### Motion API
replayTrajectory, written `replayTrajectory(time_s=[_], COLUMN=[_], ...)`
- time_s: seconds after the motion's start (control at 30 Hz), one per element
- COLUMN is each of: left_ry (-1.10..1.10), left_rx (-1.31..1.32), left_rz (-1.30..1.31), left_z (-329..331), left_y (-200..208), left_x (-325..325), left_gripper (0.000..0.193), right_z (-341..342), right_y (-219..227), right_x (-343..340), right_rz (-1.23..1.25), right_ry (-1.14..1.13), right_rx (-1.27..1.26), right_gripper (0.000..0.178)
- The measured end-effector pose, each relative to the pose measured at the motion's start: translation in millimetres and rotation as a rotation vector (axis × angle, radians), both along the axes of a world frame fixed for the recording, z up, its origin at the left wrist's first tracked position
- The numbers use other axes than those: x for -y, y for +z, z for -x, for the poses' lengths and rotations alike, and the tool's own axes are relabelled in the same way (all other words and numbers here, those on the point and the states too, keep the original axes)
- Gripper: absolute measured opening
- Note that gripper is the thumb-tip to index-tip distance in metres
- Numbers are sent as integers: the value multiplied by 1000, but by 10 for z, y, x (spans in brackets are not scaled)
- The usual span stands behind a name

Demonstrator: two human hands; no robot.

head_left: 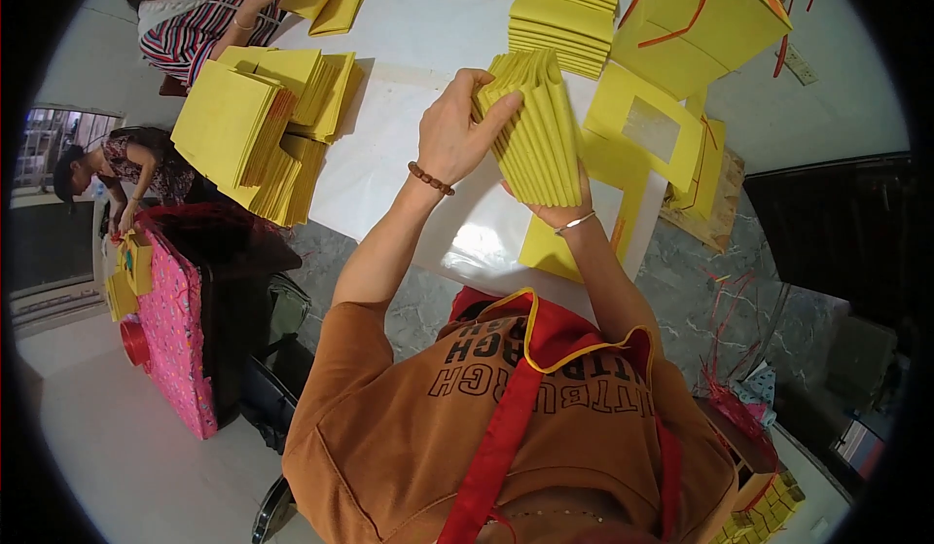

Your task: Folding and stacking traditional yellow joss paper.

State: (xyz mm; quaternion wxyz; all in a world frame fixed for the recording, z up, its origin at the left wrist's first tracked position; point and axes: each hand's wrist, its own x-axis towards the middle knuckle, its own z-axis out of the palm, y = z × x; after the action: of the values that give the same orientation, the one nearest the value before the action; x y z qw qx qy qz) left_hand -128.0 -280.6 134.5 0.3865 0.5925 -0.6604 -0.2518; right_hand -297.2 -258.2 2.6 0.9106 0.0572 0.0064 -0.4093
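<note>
Above the near side of the white table [399, 96], I hold a bundle of yellow folded card pieces [537, 145], pressed together with their folded edges showing as ridges. My left hand [452, 133] grips its upper left side, thumb across the front and fingers behind. Under the lower right end is my right hand [562, 211], its fingers mostly hidden behind the bundle. Flat yellow card [550, 252] lies beneath my right wrist. To the right, another yellow card piece [603, 106] has a pale rectangular panel.
Stacks of yellow folded pieces [233, 126] stand at the left, with another row [559, 28] at the back. A large yellow block with red ribbons [700, 28] is at the back right. One co-worker [214, 18] sits far left; another person [136, 164] bends over a pink-covered table [175, 320].
</note>
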Motion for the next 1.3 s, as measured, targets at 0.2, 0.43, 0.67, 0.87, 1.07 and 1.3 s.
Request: replayTrajectory(time_s=[0.2,0.43,0.67,0.87,1.07,1.3], left_ry=[14,-116,159,156,4,74], left_rx=[60,-254,-1281,-1362,-1592,-1690], left_rz=[-64,16,-16,-12,-112,-353], left_z=[-15,-59,168,-86,-505,-616], left_y=[-16,-371,-748,-677,-436,-1053], left_x=[38,72,-50,272,1503,3331], left_gripper=[54,76,79,62,38,46], right_z=[-13,14,-382,-491,180,1268], right_y=[-44,-147,371,537,565,33], right_x=[23,156,193,335,393,-347], right_rz=[-68,97,242,363,714,555], right_ry=[-56,-232,-601,-386,-355,-698], right_rx=[-137,-397,-970,-1029,-1398,-2204], right_gripper=[52,47,47,59,49,25])
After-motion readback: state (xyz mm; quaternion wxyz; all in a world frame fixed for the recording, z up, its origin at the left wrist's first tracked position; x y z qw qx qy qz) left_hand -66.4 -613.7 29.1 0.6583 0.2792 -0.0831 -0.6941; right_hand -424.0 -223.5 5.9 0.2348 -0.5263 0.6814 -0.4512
